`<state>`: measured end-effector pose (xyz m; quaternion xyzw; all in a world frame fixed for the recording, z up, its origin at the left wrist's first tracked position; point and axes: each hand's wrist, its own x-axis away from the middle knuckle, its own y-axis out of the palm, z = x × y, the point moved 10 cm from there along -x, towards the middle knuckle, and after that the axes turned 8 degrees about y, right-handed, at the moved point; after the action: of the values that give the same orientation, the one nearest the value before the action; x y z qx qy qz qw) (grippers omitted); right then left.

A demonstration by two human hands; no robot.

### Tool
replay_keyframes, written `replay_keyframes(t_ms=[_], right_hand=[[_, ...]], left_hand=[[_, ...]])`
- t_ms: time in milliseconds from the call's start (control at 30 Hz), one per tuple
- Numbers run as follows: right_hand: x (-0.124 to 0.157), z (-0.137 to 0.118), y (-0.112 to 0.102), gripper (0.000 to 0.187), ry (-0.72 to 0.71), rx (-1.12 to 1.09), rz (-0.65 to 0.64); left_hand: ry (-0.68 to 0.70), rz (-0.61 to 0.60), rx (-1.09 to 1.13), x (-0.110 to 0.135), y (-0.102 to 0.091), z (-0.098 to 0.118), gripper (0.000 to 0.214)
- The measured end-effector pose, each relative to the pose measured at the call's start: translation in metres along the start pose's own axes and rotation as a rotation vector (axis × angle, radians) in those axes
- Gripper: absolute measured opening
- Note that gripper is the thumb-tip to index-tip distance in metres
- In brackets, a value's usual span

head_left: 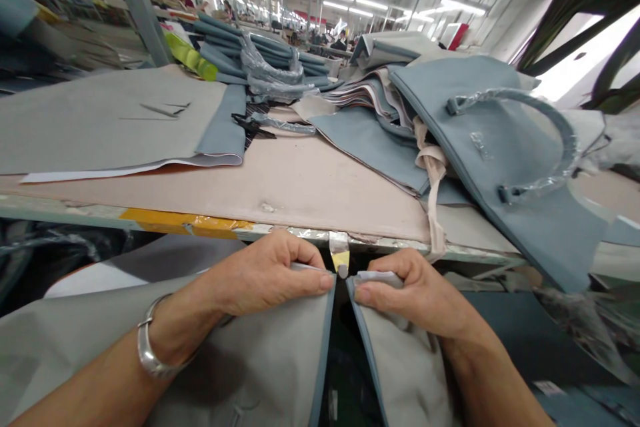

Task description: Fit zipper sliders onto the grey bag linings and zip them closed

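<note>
My left hand (280,270), with a silver bracelet at the wrist, pinches the top corner of a grey fabric panel (270,360) that has a blue edge. On the other side of a narrow dark gap, my right hand (405,290) grips the top corner of a second grey panel (400,353), also blue-edged. The two edges run apart toward the bottom of the view. Between my hands, a small metal tab (341,255) with yellow on it sticks out from the table's front edge. Both pieces hang in front of the table; whether they join lower down is hidden.
On the pinkish tabletop (300,180) lie a grey and blue panel (110,120) with thin tools, and black-handled scissors (255,125). A blue bag (500,140) with a plastic-wrapped handle overhangs at right. Wrapped blue handles (270,60) and a green bottle (190,57) are behind. People work far back.
</note>
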<state>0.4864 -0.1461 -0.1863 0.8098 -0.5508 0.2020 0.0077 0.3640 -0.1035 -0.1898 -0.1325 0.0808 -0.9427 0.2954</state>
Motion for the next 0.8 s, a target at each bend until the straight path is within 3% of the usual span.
replay_keyframes(t_ms=[800], right_hand=[[-0.0006, -0.0015, -0.0048, 0.045, -0.005, 0.109, 0.061]], left_hand=[[-0.005, -0.053, 0.078, -0.0078, 0.0083, -0.0067, 0.032]])
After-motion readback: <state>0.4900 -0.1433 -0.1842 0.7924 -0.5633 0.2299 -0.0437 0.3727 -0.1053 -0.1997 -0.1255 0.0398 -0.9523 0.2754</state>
